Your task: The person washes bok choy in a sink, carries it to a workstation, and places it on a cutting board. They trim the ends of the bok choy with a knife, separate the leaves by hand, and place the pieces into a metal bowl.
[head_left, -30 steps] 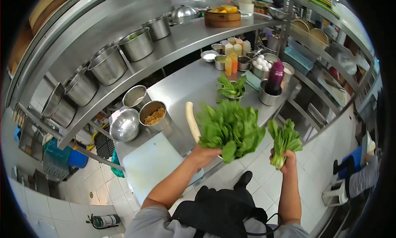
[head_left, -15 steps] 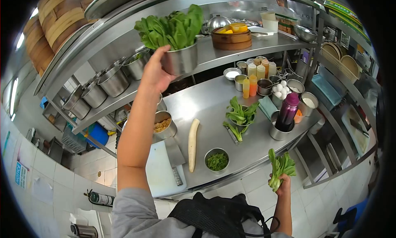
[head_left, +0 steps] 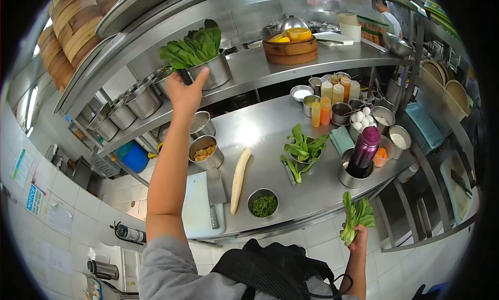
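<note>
The left hand (head_left: 186, 95) gapes wide by a pot (head_left: 217, 73) of greens (head_left: 195, 48) at the shelf (head_left: 244, 66) edge, touch unclear; the right hand (head_left: 357, 239) clutches leafy stalks (head_left: 358, 214) off the table (head_left: 270, 165)'s near edge.

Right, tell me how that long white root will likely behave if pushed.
The white root would probably roll, being rounded and lying on the flat metal counter. Its slight curve might make it swerve. It looks thick enough to stay stiff.

The bottle (head_left: 365, 153) is deep purple; in front of it, the leafy bunch (head_left: 358, 217) is bright green paling to whitish green; left of it, the long root (head_left: 239, 181) is creamy white and the chopped greens (head_left: 264, 206) deep green; behind it, the eggs (head_left: 361, 119) are white.
</note>
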A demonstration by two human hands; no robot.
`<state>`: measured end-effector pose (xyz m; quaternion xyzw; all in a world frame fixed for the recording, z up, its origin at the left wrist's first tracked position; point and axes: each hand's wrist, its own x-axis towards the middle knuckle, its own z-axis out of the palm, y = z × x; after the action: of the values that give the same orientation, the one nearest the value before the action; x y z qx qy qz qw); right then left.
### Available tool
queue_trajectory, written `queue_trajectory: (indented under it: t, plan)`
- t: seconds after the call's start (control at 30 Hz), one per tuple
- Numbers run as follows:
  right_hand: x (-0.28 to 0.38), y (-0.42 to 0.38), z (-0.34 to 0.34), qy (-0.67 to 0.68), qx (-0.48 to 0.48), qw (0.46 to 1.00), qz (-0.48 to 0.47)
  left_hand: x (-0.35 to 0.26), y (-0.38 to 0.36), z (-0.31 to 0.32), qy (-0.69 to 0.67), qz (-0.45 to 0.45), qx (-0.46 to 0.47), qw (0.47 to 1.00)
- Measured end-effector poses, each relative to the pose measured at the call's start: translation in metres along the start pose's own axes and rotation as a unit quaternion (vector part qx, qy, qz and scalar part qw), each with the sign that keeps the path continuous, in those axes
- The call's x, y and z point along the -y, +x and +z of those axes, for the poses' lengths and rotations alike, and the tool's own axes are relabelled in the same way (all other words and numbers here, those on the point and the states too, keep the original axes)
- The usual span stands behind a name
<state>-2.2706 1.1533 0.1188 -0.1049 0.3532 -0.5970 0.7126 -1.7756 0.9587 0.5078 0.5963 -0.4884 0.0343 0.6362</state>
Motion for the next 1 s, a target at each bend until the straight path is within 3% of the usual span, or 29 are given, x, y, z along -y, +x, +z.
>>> queue_trajectory:
  t: [0.03, 0.17, 0.23, 0.3, 0.37, 0.4, 0.47, 0.53, 0.6, 0.63, 0.7, 0.83, 1.0]
  plan:
    - [-0.001, 0.000, -0.002, 0.008, 0.000, 1.000, 0.002, 0.002, -0.007, 0.001, 0.115, 0.060, -0.075, 0.989]
    - [-0.005, 0.011, -0.016, 0.028, 0.022, 0.998, 0.045, 0.029, 0.015, 0.010, 0.140, 0.144, -0.010, 0.980]
    - [-0.004, 0.013, -0.015, 0.016, 0.027, 0.997, 0.063, 0.038, 0.022, 0.014, 0.158, 0.118, -0.003, 0.980]
    - [-0.005, 0.016, -0.016, 0.014, 0.062, 0.995, 0.079, 0.041, 0.003, 0.018, 0.052, 0.227, -0.065, 0.970]
    - [-0.007, 0.013, -0.012, 0.020, 0.066, 0.995, 0.076, 0.028, -0.040, 0.018, 0.043, 0.253, -0.083, 0.963]
    - [-0.008, 0.012, -0.010, 0.030, 0.080, 0.994, 0.066, 0.031, -0.064, 0.020, 0.077, 0.260, -0.066, 0.960]
    - [-0.008, 0.007, 0.001, 0.022, 0.063, 0.995, 0.071, 0.043, -0.122, 0.030, 0.099, 0.279, 0.093, 0.951]
    - [-0.008, 0.009, 0.004, 0.020, 0.062, 0.995, 0.074, 0.087, -0.170, 0.046, 0.067, 0.222, 0.213, 0.949]
    - [-0.009, 0.012, 0.007, 0.018, 0.059, 0.995, 0.077, 0.131, -0.209, 0.053, 0.039, 0.039, 0.339, 0.939]
    - [-0.008, 0.015, 0.010, 0.007, 0.053, 0.996, 0.076, 0.146, -0.220, 0.053, 0.037, 0.032, 0.342, 0.938]
    - [-0.004, 0.020, 0.020, -0.012, 0.038, 0.996, 0.079, 0.172, -0.240, 0.051, 0.007, -0.082, 0.401, 0.912]
    - [-0.001, 0.034, 0.059, -0.043, 0.053, 0.996, 0.061, 0.195, -0.254, 0.050, -0.025, -0.111, 0.404, 0.907]
    - [-0.008, 0.048, 0.108, 0.040, 0.091, 0.990, 0.096, 0.191, -0.257, 0.099, -0.091, -0.085, 0.462, 0.878]
